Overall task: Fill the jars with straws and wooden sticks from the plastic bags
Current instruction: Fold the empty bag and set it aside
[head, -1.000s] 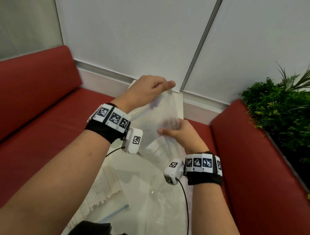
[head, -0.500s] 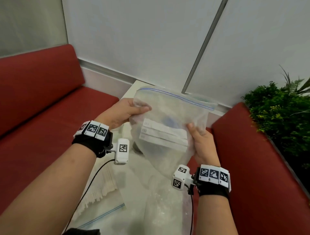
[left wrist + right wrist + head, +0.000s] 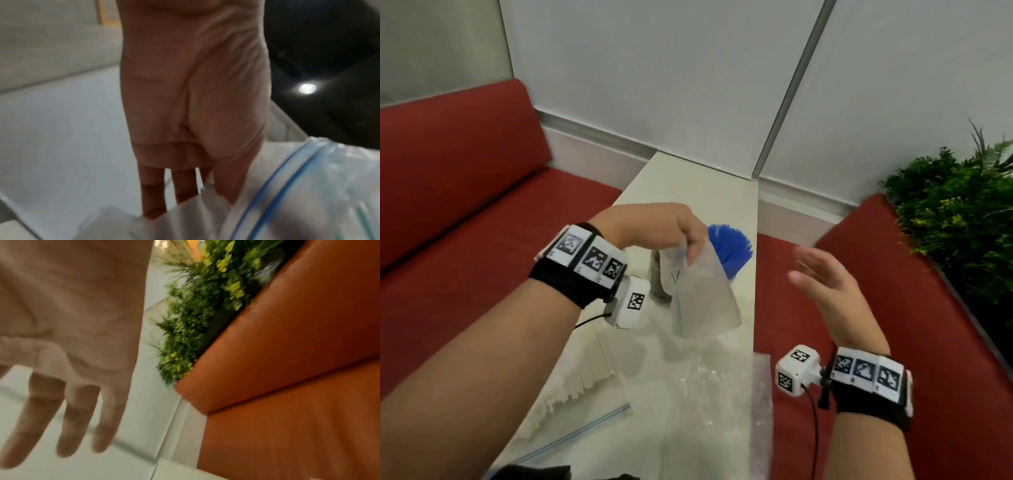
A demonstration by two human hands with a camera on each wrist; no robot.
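Observation:
My left hand (image 3: 681, 236) pinches an empty clear zip bag (image 3: 702, 301) by its top edge, so the bag hangs over the white table (image 3: 688, 178). The left wrist view shows the thumb and fingers (image 3: 152, 194) closed on the crumpled plastic, with the bag's blue zip strip (image 3: 287, 175) beside them. Behind the bag stands a jar with blue straws (image 3: 732, 250) fanned out of its mouth, and a second jar (image 3: 657, 277) shows dimly to its left. My right hand (image 3: 822, 274) hovers open to the right of the bag, its fingers (image 3: 68, 418) spread and holding nothing.
A zip bag of white sticks or straws (image 3: 578, 380) lies at the table's near left. Crumpled clear plastic (image 3: 709, 394) covers the near middle. Red sofa cushions (image 3: 465, 212) flank the narrow table on both sides. A green plant (image 3: 955, 219) stands at the far right.
My right hand has let go of the bag and moved out to the right. My left hand has lowered the bag, now hanging by one pinched edge. The jars have come into view.

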